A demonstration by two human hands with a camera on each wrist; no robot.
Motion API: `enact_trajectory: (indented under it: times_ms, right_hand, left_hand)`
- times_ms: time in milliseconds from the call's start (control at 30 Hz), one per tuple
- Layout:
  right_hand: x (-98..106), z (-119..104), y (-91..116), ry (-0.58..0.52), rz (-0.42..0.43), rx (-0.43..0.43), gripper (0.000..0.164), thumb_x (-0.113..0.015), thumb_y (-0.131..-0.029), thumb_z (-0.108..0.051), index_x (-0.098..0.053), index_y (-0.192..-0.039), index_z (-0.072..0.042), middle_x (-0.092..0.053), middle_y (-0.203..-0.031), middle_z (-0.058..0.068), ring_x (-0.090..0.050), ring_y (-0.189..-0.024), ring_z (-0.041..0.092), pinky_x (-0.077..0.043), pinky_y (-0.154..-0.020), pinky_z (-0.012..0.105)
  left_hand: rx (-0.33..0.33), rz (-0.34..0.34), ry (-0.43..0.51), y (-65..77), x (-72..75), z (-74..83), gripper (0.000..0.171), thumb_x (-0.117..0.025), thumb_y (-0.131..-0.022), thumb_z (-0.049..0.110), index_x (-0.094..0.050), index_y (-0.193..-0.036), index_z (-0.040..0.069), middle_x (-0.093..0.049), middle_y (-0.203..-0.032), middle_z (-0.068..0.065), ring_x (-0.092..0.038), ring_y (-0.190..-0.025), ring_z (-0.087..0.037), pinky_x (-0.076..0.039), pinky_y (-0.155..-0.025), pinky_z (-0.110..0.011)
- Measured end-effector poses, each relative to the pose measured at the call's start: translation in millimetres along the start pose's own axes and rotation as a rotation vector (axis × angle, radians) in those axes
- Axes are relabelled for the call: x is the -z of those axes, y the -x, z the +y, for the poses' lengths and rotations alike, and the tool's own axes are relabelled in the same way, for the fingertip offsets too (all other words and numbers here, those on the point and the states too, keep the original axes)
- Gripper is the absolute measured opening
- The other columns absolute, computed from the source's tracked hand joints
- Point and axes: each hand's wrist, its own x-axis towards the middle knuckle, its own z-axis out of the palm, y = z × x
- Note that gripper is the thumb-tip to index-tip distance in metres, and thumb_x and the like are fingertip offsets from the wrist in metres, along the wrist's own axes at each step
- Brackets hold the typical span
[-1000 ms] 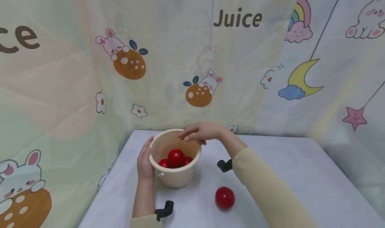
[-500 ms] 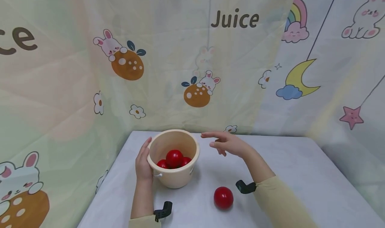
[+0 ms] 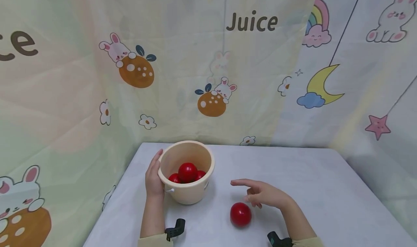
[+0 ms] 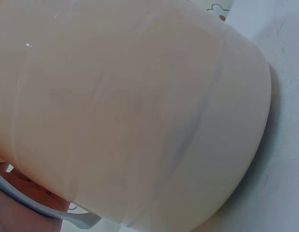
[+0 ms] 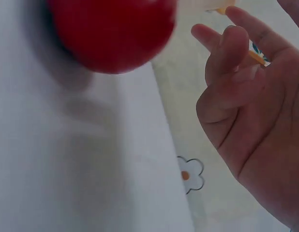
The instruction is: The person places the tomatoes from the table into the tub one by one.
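Observation:
A cream bucket stands on the white table with several shiny red balls inside. My left hand rests flat along its left wall, fingers pointing up toward the rim. In the left wrist view the bucket wall fills most of the picture, and part of the hand shows behind the grey handle. Another red ball lies on the table to the right of the bucket. Just above and right of it hovers my empty right hand, forefinger extended and the other fingers loosely bent.
The white tabletop stretches away to the right and back. Printed cloth walls with rabbits and flowers enclose it at the back and sides. Dark wrist cameras sit at both cuffs.
My right hand has moved from above the bucket's opening, rightward and back toward me, to the loose red ball. My left hand has stayed on the bucket.

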Motion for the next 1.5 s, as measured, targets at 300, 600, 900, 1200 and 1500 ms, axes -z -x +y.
enact_trajectory:
  times_ms: [300,600,900,1200,1500]
  right_hand:
    - [-15.3,27.8,4.6,-0.124,-0.038,-0.033,0.057,-0.065,-0.092,-0.028,-0.048,-0.146,-0.029,-0.049,-0.148,0.007,-0.048,-0.055,0.012,-0.046,-0.054,0.023]
    - [-21.9,37.6,2.5,-0.169,-0.037,-0.090,0.061,-0.072,-0.086,-0.032,-0.051,-0.143,-0.030,-0.049,-0.148,0.008,-0.056,-0.067,0.013,-0.048,-0.056,0.022]
    - [-23.9,43.1,3.0,-0.146,-0.038,-0.098,0.057,-0.073,-0.086,-0.029,-0.055,-0.140,-0.031,-0.051,-0.146,0.007,-0.054,-0.065,0.014,-0.048,-0.055,0.023]
    - [-23.1,46.3,4.2,-0.119,-0.052,-0.098,0.056,-0.074,-0.085,-0.028,-0.057,-0.139,-0.030,-0.058,-0.136,0.004,-0.056,-0.066,0.015,-0.049,-0.056,0.024]
    - [-24.6,52.2,3.4,-0.100,-0.019,-0.101,0.046,-0.073,-0.086,-0.027,-0.064,-0.131,-0.028,-0.062,-0.122,0.006,-0.054,-0.058,0.017,-0.048,-0.054,0.026]
  left_hand:
    - [0.000,-0.003,0.006,0.7,0.5,-2.4,0.040,-0.041,-0.102,0.046,-0.048,-0.141,0.043,-0.045,-0.149,0.017,-0.040,-0.139,-0.013,-0.041,-0.113,-0.050]
    - [-0.005,-0.016,0.010,1.2,0.0,-0.3,0.038,-0.039,-0.103,0.044,-0.049,-0.140,0.043,-0.046,-0.148,0.018,-0.040,-0.138,-0.011,-0.039,-0.114,-0.050]
    - [0.007,-0.019,0.006,0.2,1.0,0.1,0.038,-0.037,-0.104,0.044,-0.048,-0.140,0.044,-0.045,-0.149,0.019,-0.038,-0.139,-0.011,-0.037,-0.115,-0.052]
    - [0.001,-0.009,0.008,0.1,1.2,-0.7,0.039,-0.039,-0.103,0.047,-0.049,-0.140,0.045,-0.046,-0.148,0.018,-0.039,-0.139,-0.011,-0.038,-0.114,-0.051]
    - [0.001,-0.010,0.020,0.0,1.1,0.7,0.039,-0.039,-0.103,0.045,-0.049,-0.141,0.043,-0.046,-0.149,0.017,-0.039,-0.139,-0.012,-0.037,-0.115,-0.052]
